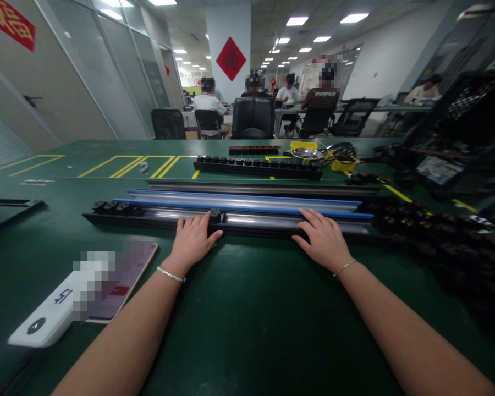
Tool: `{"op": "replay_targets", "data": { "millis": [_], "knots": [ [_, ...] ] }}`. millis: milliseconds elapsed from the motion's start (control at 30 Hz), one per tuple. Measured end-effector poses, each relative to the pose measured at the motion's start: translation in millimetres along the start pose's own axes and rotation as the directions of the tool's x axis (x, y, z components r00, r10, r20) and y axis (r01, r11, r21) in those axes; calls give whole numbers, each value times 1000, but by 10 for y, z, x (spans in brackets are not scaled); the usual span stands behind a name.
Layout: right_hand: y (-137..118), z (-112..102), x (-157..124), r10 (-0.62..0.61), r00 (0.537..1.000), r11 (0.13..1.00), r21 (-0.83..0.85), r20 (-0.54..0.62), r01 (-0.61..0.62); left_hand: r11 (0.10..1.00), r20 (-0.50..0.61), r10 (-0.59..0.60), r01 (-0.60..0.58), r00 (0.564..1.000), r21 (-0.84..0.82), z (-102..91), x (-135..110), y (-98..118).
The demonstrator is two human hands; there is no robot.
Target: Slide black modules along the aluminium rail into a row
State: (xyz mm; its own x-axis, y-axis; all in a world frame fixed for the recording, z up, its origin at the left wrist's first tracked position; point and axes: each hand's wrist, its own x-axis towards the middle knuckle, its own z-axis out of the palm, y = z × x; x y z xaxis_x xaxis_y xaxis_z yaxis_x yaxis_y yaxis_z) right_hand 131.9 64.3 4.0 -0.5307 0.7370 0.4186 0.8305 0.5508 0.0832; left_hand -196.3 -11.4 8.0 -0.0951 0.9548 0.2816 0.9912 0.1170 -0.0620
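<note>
A long black rail (256, 223) with a shiny inner channel lies crosswise on the table. Several small black parts (111, 207) sit at its left end, and a single black part (215, 214) sits near its middle. My left hand (192, 240) rests on the near edge, left of that single part, with fingers stretched over the rail and the thumb apart. Farther right, my right hand (324, 239) also lies on the rail, fingers extended and thumb spread. Blue-edged strips (239, 199) run just behind, and the right fingertips reach close to them. Neither hand visibly grips anything.
A phone (134, 275) and a white device (53, 311) lie at the left. Behind are a dark strip (264, 188) and a filled black rail (258, 168). A metal pan (307, 154) stands near yellow trays. Many dark parts (433, 236) heap at the right. People sit beyond.
</note>
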Motion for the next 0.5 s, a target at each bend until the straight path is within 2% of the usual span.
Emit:
{"op": "replay_targets", "data": {
  "millis": [267, 433, 500],
  "knots": [
    [-372, 33, 16, -50, 998, 999, -1, -24, 50, 997, -27, 67, -66, 997, 34, 26, -19, 95],
    [-691, 54, 119, 151, 989, 989, -5, 5, -151, 999, -66, 16, -18, 998, -30, 68, -14, 145],
    [-785, 59, 150, 196, 981, 981, -13, 6, -196, 998, -72, -16, 11, 997, -61, 85, -7, 158]
  ]
}}
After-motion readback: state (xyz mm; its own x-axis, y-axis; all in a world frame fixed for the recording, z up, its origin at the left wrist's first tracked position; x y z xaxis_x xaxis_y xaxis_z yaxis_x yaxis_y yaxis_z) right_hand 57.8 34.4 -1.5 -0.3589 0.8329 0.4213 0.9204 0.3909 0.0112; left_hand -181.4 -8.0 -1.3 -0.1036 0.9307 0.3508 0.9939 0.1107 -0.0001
